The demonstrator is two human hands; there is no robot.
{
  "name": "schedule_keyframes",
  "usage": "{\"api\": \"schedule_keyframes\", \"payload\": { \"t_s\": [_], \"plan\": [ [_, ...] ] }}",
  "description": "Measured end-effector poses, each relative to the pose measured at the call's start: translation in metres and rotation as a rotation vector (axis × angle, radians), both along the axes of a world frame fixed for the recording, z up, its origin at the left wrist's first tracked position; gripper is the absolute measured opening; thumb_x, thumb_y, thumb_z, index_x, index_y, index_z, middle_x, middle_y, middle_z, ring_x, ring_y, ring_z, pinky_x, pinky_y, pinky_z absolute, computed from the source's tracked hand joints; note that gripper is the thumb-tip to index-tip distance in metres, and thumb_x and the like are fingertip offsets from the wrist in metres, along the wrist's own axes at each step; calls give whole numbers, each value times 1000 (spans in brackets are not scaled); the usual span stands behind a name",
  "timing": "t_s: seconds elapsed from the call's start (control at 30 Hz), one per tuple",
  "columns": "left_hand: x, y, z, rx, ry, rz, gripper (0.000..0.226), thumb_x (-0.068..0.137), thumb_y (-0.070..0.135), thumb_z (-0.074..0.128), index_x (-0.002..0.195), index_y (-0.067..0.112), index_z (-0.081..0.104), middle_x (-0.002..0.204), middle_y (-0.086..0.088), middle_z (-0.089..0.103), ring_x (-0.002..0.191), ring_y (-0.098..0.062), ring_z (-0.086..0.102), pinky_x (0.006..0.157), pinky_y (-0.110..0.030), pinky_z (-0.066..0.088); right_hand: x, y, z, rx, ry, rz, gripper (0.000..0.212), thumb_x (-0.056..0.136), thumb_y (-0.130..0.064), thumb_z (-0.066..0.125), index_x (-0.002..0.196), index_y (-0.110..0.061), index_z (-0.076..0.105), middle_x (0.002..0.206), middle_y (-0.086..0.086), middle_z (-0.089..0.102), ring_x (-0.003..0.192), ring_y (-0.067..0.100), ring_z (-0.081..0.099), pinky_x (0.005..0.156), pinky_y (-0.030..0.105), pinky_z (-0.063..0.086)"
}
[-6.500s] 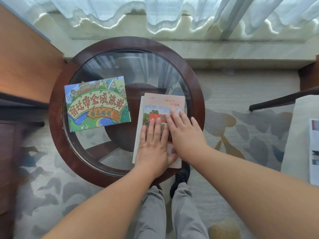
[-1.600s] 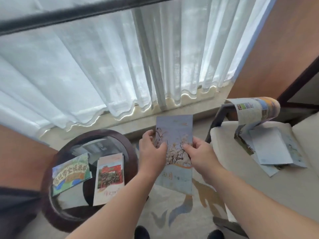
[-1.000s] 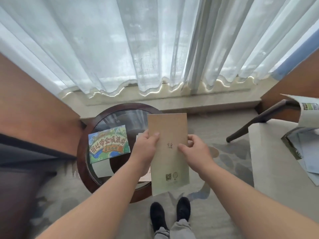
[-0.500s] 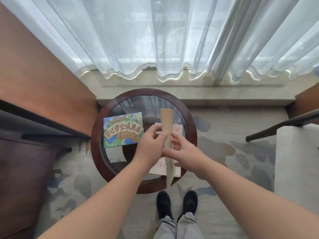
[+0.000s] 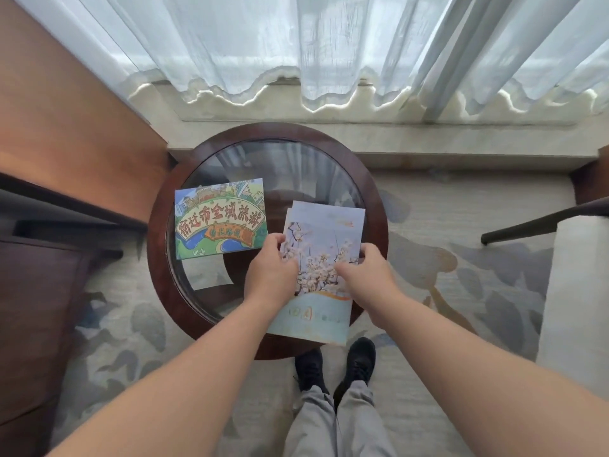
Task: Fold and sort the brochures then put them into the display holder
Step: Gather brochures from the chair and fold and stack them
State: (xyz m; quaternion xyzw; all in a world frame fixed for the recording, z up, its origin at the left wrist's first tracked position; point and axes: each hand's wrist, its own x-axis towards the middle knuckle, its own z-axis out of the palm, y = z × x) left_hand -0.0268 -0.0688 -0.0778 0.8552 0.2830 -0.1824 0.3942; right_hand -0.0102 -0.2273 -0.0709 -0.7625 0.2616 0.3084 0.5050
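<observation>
A pale blue brochure [image 5: 324,239] with white blossom branches lies face up over the right half of the round glass-topped table [image 5: 372,192]. My left hand [image 5: 272,270] grips its left edge and my right hand [image 5: 364,275] grips its right edge. It covers the red-picture brochure that lay there; I cannot tell whether it rests on that one or hovers just above. A green and blue cartoon brochure [image 5: 220,219] with large red characters lies flat on the table's left half. No display holder is in view.
Sheer white curtains [image 5: 296,44] hang behind the table above a stone sill. Wooden furniture [image 5: 59,133] stands at the left. A pale upholstered seat [image 5: 576,291] with a dark armrest is at the right. My black shoes [image 5: 336,364] stand on patterned carpet below the table.
The brochure was held upright and turned edge-on between my hands; now it is face up and lowered over the red-picture brochure. The view has tilted down toward the table.
</observation>
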Motion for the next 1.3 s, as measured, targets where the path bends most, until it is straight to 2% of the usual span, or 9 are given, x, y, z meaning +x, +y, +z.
{"api": "schedule_keyframes", "payload": {
  "t_s": [0.1, 0.23, 0.43, 0.8, 0.93, 1.03, 1.1, 1.17, 1.3],
  "plan": [
    [5, -3, -19, 115, -4, -69, 38, 92, 23, 55, 128, 27, 46, 99, -1, 62, 87, -22, 58, 64, -33, 36, 4, -2, -18, -153, -83, 131, 36, 85, -26, 63, 118, -25, 49, 108, -3, 51, 88, 16, 59, 78, 41, 54],
    [8, -9, -34, 240, 2, -139, 37, 92, 20, 54, 128, 22, 45, 117, -7, 55, 97, -28, 56, 69, -37, 41, 6, 1, -36, -296, -62, 298, 39, 83, -30, 62, 118, -23, 46, 113, -1, 34, 96, 22, 52, 81, 38, 49],
    [6, -9, -43, 312, 35, -164, 38, 92, 22, 55, 128, 19, 45, 119, -8, 56, 108, -29, 53, 77, -42, 46, 12, 7, -45, -323, -28, 390, 36, 84, -28, 61, 115, -20, 43, 115, 2, 35, 94, 25, 54, 78, 38, 47],
    [15, -7, -49, 301, 30, -165, 37, 94, 27, 52, 130, 19, 44, 116, -12, 51, 100, -34, 55, 73, -41, 44, 20, 2, -49, -291, -122, 401, 49, 85, -19, 57, 130, -25, 39, 107, 3, 40, 75, 14, 47, 67, 33, 38],
    [15, -6, -49, 343, -4, -164, 43, 91, 26, 55, 132, 19, 42, 118, -10, 48, 108, -31, 49, 81, -43, 43, 21, -1, -46, -388, -166, 479, 69, 84, -22, 62, 144, -19, 27, 121, 7, 38, 101, 27, 51, 77, 34, 42],
    [13, -12, -51, 449, -168, -291, 53, 87, 25, 56, 138, 15, 41, 126, -10, 46, 115, -30, 42, 94, -43, 37, 27, -2, -45, -556, -348, 701, 95, 80, -31, 70, 153, -19, 10, 149, 6, 21, 132, 30, 28, 100, 39, 38],
    [19, -21, -55, 442, -260, -423, 60, 87, 28, 56, 142, 13, 40, 141, -13, 41, 132, -32, 34, 107, -45, 29, 36, -3, -47, -615, -427, 916, 104, 79, -45, 71, 155, -19, 5, 162, 7, 3, 147, 30, 8, 114, 42, 25],
    [28, -29, -63, 437, -265, -534, 63, 92, 33, 52, 148, 13, 34, 155, -15, 28, 145, -32, 18, 117, -43, 13, 43, -5, -52, -637, -439, 1086, 106, 80, -54, 66, 156, -19, 1, 164, 7, -7, 150, 27, -4, 120, 43, 13],
    [33, -37, -90, 522, -142, -688, 66, 99, 45, 21, 156, 16, 7, 164, -14, -2, 150, -26, -8, 119, -41, -10, 41, -8, -65, -656, -366, 1195, 124, 71, -58, 75, 156, -20, -7, 163, 3, -14, 150, 24, -11, 121, 47, 6]
  ]
}}
